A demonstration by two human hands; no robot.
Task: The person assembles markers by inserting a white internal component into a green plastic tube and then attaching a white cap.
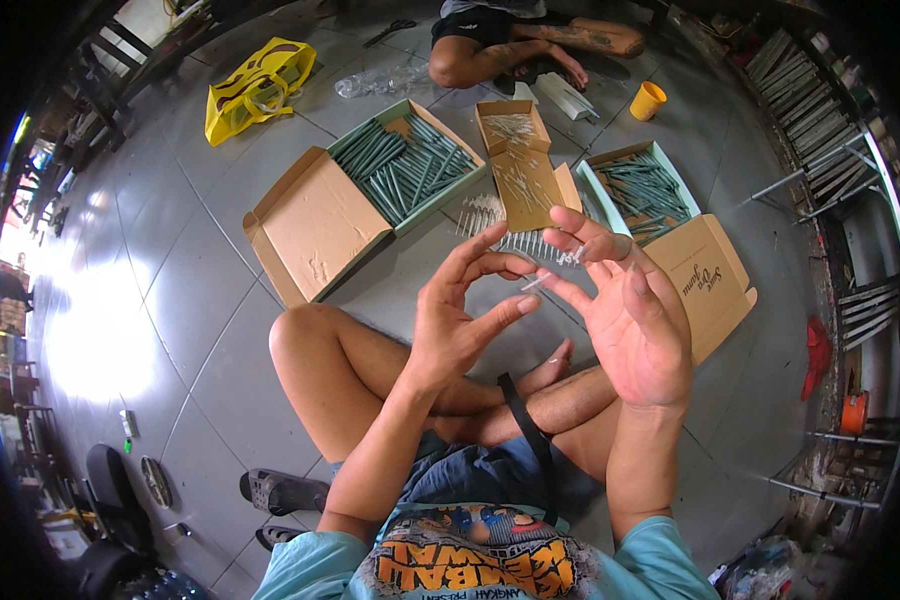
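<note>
My left hand [465, 305] is raised in front of me, fingers curled and thumb near the fingertips. A short, thin, whitish stick [536, 282] sits between these fingertips and a fingertip of my right hand; its exact kind is too small to tell. My right hand [635, 325] faces me with its palm, fingers spread. Beyond the hands, a small open carton [533, 213] holds many thin, pale needle-like pieces [515, 130]. A row of similar pieces [478, 215] lines its near side, partly hidden by my fingers.
Two open boxes of dark green slim rods flank the carton: a left box [407, 222] and a right box [582, 175]. A person's legs [530, 50] are at the far side, near a yellow cup [648, 101]. A yellow bag [260, 88] lies far left; sandals [282, 491] lie near left.
</note>
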